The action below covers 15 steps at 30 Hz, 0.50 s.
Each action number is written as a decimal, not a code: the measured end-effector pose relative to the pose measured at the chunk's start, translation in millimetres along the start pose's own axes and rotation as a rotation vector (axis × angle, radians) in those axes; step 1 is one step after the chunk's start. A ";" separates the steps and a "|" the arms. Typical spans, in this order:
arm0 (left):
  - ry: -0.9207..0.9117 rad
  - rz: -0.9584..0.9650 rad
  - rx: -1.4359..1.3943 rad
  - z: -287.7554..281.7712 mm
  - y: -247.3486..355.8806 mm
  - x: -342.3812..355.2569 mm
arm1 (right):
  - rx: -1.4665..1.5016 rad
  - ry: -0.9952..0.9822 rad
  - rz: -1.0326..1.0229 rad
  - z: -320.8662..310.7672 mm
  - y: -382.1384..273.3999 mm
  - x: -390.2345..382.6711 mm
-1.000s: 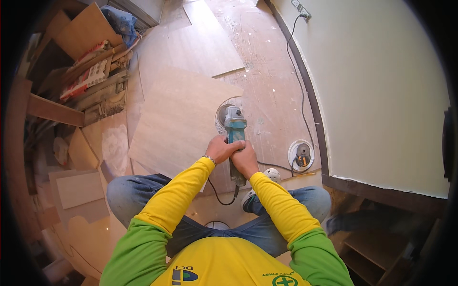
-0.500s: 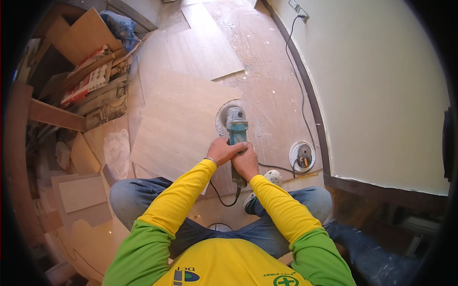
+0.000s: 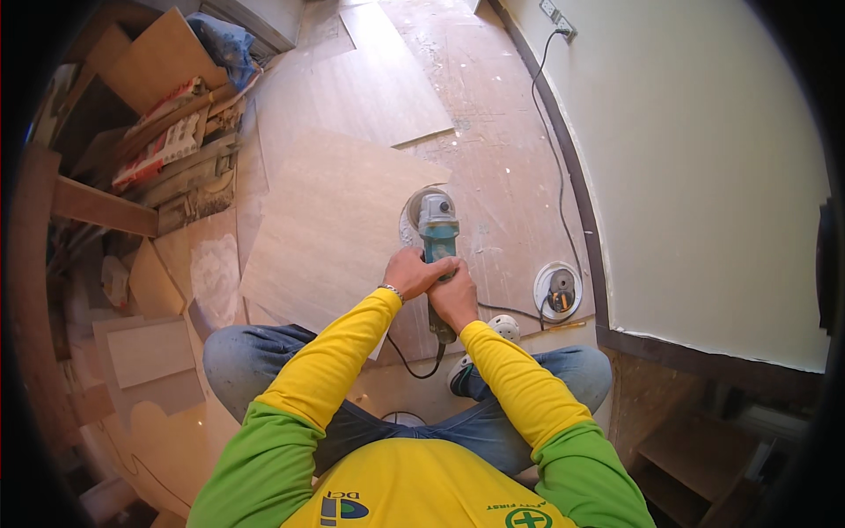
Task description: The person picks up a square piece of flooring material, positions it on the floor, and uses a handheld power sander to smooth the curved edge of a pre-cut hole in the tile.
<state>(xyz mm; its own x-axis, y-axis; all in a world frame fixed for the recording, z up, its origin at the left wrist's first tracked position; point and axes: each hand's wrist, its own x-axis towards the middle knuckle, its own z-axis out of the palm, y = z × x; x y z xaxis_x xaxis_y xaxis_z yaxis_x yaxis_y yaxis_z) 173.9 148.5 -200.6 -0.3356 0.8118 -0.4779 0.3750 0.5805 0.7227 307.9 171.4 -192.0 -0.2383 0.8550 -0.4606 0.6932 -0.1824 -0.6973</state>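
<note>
Both my hands are wrapped round a teal angle grinder (image 3: 439, 236) with a silver head. My left hand (image 3: 411, 272) grips its body from the left side, thumb across the top. Just behind it, my right hand (image 3: 454, 297) holds the rear part from the right. The grinder's head is at the right edge of a large pale tile (image 3: 339, 207) lying on the floor. A whitish round patch (image 3: 409, 224) shows beside the head at that edge; whether it is a cutout or dust I cannot tell. The disc is mostly hidden under the head.
A black cord (image 3: 561, 189) runs along the wall from a socket (image 3: 564, 26). Grinding discs lie in a round white lid or dish (image 3: 558, 291), with a pencil (image 3: 568, 326) close by. Another pale tile (image 3: 383, 84) lies farther off. Boards and scraps (image 3: 180, 132) are piled at left.
The grinder and both hands keep nearly the same place at the tile's edge. At lower right, the blue cloth-like shape seen behind my knee has gone from view.
</note>
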 end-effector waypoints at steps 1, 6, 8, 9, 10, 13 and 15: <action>-0.004 -0.004 0.003 -0.8 0.4 -0.1 | 0.006 0.003 -0.010 0.5 0.1 0.1; -0.004 -0.008 -0.003 -1.2 -1.1 0.6 | 0.010 0.010 -0.022 1.9 0.3 1.2; 0.001 -0.014 0.007 -1.0 -1.7 0.9 | 0.005 0.006 -0.019 1.8 0.4 2.0; 0.000 -0.013 0.006 -0.9 -1.9 1.1 | 0.005 0.007 -0.018 1.7 0.5 2.2; -0.001 -0.016 0.011 -1.1 -2.1 1.8 | 0.004 0.002 -0.016 1.2 -0.7 2.3; -0.004 -0.016 0.017 -1.0 -2.7 3.0 | 0.004 -0.007 -0.013 0.6 -0.9 2.8; -0.008 -0.011 0.019 0.0 -3.0 4.0 | 0.006 -0.009 -0.012 0.6 1.5 4.2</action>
<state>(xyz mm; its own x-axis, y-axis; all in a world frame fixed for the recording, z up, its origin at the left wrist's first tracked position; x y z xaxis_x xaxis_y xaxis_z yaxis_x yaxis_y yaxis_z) 171.5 150.0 -204.6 -0.3327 0.8059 -0.4897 0.3880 0.5903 0.7078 307.5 174.5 -195.4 -0.2529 0.8527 -0.4572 0.6864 -0.1749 -0.7059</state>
